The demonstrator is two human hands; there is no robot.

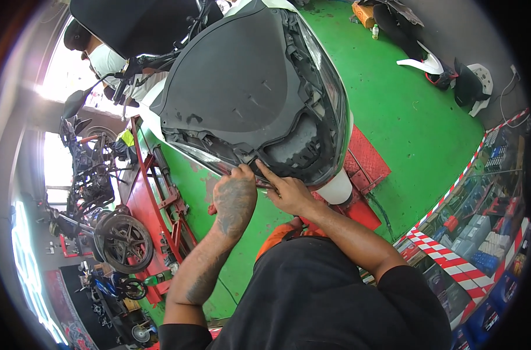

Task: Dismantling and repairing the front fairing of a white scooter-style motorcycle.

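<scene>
Far left: bright strip lights (pixel 35 268), slanting along the wall. Beside them, low: one blue motorcycle (pixel 105 286).

Left: one dark, partly stripped motorcycle (pixel 90 181), a spoked black wheel (pixel 124 244) at its lower end. Next to it: one red metal stand (pixel 152 216), long and railed. Above, against the bright opening: one person in a light top (pixel 106 61), partly hidden.

Centre: left hand (pixel 235 195), tattooed across the back, its fingers curled in close at the near edge of the scooter. Fingertips largely hidden; whether they grip the edge or some small item cannot be told.

Centre, upper: one scooter (pixel 230 87), white bodied, broad dark panel on top, clear lamps along both flanks, an open black recess toward the person. Both hands stand at its near edge, just left of this recess.

Right of the left hand, near it: right hand (pixel 292 195). Index finger outstretched, its tip on the black rim; thumb lower and spread from it, remaining fingers bent. Whether the rim is pinched cannot be told.

Right: red platform (pixel 369 154) under the scooter; green floor (pixel 411 140); black and white body parts (pixel 474 84) by the wall; glass display case (pixel 481 233), edged with red-and-white striped tape.
</scene>
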